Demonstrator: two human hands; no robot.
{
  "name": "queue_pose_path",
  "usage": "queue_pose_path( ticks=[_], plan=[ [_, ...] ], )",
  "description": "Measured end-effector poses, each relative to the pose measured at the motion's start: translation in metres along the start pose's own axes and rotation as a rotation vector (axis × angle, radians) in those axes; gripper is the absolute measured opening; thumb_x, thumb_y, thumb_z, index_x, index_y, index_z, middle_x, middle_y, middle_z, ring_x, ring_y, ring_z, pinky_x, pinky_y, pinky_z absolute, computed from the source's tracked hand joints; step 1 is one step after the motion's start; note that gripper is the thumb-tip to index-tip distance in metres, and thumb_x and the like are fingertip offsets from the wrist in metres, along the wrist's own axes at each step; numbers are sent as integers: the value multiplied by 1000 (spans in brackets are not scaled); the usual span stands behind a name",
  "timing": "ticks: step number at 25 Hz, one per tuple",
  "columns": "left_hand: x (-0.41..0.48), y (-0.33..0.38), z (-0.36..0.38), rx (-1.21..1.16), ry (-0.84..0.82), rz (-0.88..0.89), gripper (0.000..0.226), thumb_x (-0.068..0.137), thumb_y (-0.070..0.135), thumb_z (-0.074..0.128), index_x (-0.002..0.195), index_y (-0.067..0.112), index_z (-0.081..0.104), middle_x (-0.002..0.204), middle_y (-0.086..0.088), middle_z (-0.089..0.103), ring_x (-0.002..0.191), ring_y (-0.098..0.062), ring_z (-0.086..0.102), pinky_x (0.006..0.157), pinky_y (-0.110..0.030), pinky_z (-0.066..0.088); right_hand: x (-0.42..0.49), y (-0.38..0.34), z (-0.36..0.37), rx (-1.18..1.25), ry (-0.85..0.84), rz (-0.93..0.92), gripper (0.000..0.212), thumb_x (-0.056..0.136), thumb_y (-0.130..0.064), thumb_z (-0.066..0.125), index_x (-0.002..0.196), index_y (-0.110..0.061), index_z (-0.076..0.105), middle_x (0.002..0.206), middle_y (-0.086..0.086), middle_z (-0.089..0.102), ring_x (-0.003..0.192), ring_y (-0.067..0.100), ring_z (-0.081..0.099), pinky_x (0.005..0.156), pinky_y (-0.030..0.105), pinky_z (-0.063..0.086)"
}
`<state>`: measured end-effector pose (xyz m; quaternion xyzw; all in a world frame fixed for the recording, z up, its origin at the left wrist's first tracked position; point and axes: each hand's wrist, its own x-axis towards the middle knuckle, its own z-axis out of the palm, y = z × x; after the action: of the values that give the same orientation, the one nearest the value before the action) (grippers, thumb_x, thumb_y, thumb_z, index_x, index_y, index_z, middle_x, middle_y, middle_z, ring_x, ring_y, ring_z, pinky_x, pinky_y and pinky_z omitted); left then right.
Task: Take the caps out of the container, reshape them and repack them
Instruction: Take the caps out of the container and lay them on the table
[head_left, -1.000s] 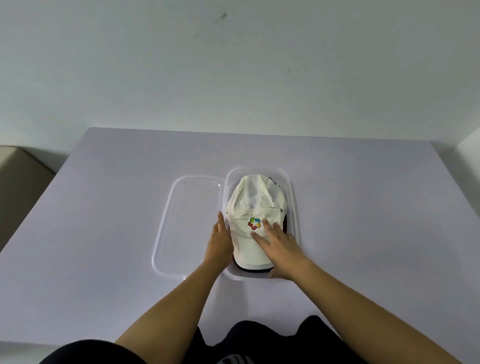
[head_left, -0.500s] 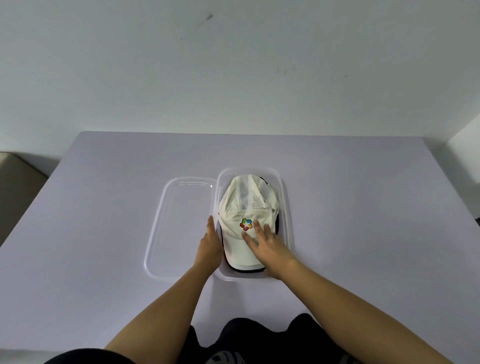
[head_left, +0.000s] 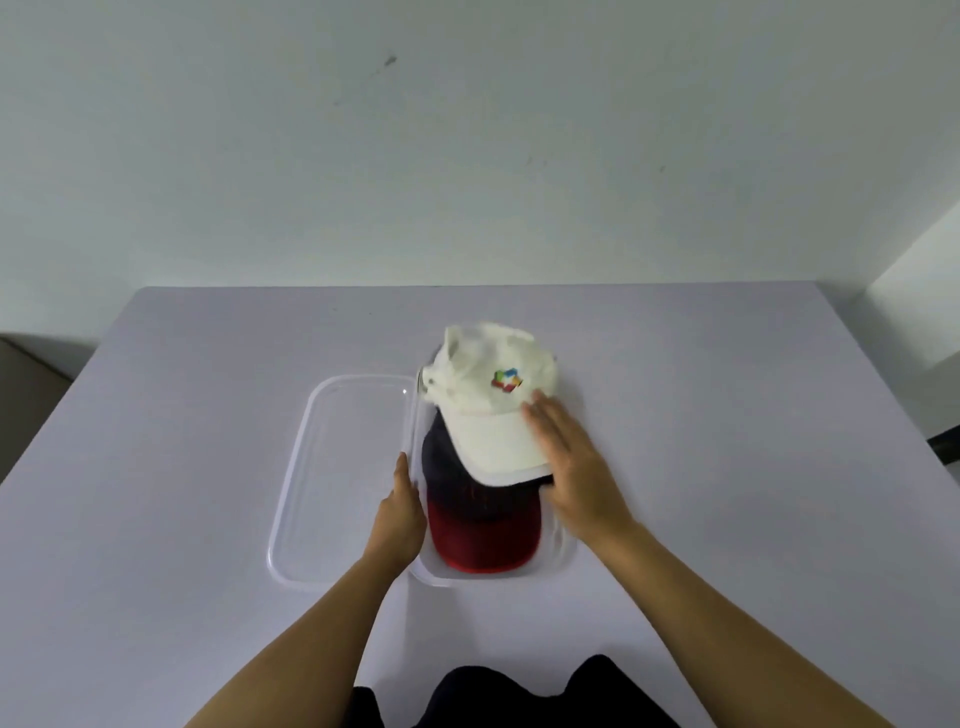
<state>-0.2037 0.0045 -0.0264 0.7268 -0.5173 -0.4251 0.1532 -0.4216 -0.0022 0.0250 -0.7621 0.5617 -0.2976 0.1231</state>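
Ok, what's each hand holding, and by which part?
Right hand holds the white cap by the brim; left hand rests against the container, on its left wall.

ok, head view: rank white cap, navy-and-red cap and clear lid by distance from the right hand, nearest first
1. white cap: held by the right hand at its brim, above the container.
2. navy-and-red cap: just left of that hand, lying in the container.
3. clear lid: farthest, on the table left of the container.
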Motion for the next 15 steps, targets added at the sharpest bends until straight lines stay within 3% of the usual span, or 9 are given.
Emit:
queue_pose_path(
  ticks=[2, 4, 6, 8, 10, 13, 15],
  plan=[
    [1, 0, 1, -10, 9, -9, 58, 100, 17, 25, 151, 29, 1, 136, -21, 52, 122, -37, 52, 104, -45, 38, 8, 17, -15, 14, 188, 16, 71, 74, 8, 46, 141, -11, 31, 148, 14, 34, 138, 30, 29, 113, 34, 28],
    [0, 1, 3, -22, 25, -14, 56, 101, 20, 24, 151, 29, 2, 134, -21, 54, 121, -37, 53, 104, -45, 38, 16, 34, -29, -4, 300, 84, 60, 80, -3, 33, 140, -7, 33, 149, 18, 32, 139, 29, 25, 115, 35, 24],
    [0, 1, 5, -17, 39, -13, 55, 102, 21, 24, 151, 28, 2, 134, -21, 55, 121, -37, 53, 104, -45, 38, 16, 60, -32, -57, 333, 182, 62, 78, 4, 32, 140, -3, 34, 150, 21, 30, 139, 34, 24, 114, 41, 25],
    [2, 1, 6, -10, 52, -16, 54, 102, 21, 24, 151, 28, 2, 133, -21, 55, 121, -38, 53, 104, -45, 38, 6, 93, -25, -119, 260, 285, 72, 70, 22, 40, 138, -1, 38, 149, 22, 31, 136, 40, 28, 110, 50, 30],
    [3, 0, 7, -9, 53, -28, 54, 102, 20, 24, 151, 28, 3, 132, -21, 56, 120, -38, 54, 103, -46, 38, -10, 123, -13, -194, 84, 320, 78, 62, 30, 45, 134, 0, 43, 146, 24, 35, 132, 46, 34, 104, 58, 37],
    [5, -2, 7, -6, 48, -33, 54, 102, 23, 24, 151, 29, 3, 132, -20, 57, 119, -37, 55, 102, -45, 39, -22, 150, 0, -312, -193, 319, 79, 63, 28, 48, 135, -3, 44, 148, 20, 35, 133, 44, 35, 102, 55, 40],
    [5, 0, 8, -8, 67, -29, 53, 102, 22, 25, 151, 28, 4, 130, -19, 58, 117, -37, 56, 101, -43, 40, -7, 156, 3, -359, -272, 352, 75, 70, 24, 48, 139, -4, 38, 151, 19, 29, 136, 42, 31, 104, 51, 39]
  ],
)
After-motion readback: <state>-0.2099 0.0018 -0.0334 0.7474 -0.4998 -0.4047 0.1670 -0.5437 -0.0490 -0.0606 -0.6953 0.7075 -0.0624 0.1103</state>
